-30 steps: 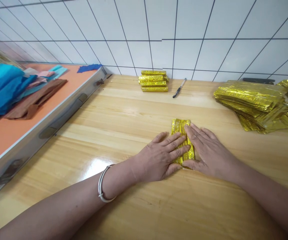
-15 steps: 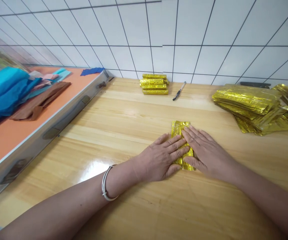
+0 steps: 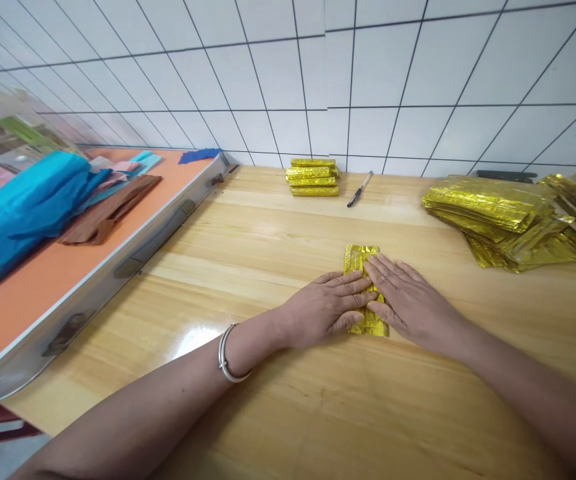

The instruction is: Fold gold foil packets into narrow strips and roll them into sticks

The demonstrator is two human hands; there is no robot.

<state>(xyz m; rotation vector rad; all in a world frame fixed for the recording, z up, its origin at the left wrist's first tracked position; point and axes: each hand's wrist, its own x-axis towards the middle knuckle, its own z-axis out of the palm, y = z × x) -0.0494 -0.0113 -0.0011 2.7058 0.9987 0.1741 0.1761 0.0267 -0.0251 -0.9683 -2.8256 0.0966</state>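
Note:
A folded strip of gold foil paper (image 3: 359, 257) lies lengthwise on the wooden table (image 3: 268, 240). My left hand (image 3: 325, 308) rests flat on its left half, fingers stretched out and pressing down. My right hand (image 3: 408, 300) lies flat on its right half, fingers also extended, their tips meeting those of the left hand over the foil. Only the far end and the near corner of the foil show. A silver bangle (image 3: 228, 355) sits on my left wrist.
A small stack of folded gold pieces (image 3: 313, 180) and a pen (image 3: 359, 189) lie near the tiled wall. A large pile of gold foil sheets (image 3: 503, 217) sits at the right. An orange-topped bench (image 3: 43, 280) with blue and brown cloth adjoins on the left.
Both hands stay pressed on the foil, with the fingers drawn slightly closer together. The view has tilted up a little, so everything sits lower in the picture.

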